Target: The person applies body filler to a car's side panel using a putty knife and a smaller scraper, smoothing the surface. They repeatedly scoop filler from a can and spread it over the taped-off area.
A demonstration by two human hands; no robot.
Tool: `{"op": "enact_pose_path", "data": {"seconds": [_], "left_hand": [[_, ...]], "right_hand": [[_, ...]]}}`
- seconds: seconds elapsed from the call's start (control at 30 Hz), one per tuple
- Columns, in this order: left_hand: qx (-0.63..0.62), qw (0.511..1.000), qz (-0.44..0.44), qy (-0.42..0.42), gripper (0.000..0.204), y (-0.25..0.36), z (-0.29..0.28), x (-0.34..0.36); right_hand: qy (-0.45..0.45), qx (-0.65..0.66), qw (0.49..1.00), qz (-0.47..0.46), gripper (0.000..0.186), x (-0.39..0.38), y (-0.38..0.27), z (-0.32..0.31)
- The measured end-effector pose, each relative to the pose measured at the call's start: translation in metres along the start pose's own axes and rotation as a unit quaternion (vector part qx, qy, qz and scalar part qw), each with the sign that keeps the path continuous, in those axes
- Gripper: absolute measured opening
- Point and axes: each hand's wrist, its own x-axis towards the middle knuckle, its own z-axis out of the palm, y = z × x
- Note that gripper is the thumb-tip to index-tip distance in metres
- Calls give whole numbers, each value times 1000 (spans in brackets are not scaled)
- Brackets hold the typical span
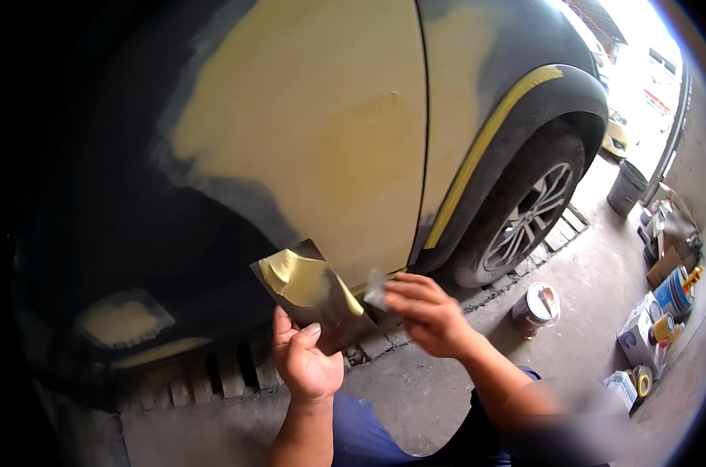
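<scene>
My left hand (308,359) is closed on a thin, dark metal plate (339,327), its thumb on the upper face. A lump of pale yellow body filler (294,279) lies on the plate, with a smear along its right edge. Just right of the plate, my right hand (431,313) grips a small greyish scraper (376,289), partly blurred and covered by the fingers. Beyond both hands stands a dark car's side, its door panel (314,109) widely coated with yellow filler. A smaller filler patch (123,323) shows low on the left.
A wheel (524,214) sits under an arch edged with yellow tape (489,140). On the concrete floor stands a lidded can (536,309). Along the right wall are a dark bucket (627,188), a blue can (672,294), tape rolls and boxes. A floor grating runs beside the car.
</scene>
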Motion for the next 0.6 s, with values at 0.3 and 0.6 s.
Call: {"op": "enact_pose_path", "data": {"seconds": [0.3, 0.6], "left_hand": [[6, 996, 22, -89, 58, -10, 0, -6], [492, 832, 33, -255, 40, -2, -31, -4]], "right_hand": [[-18, 453, 830, 324, 33, -10, -20, -1], [28, 516, 818, 251, 33, 25, -21, -26]]}}
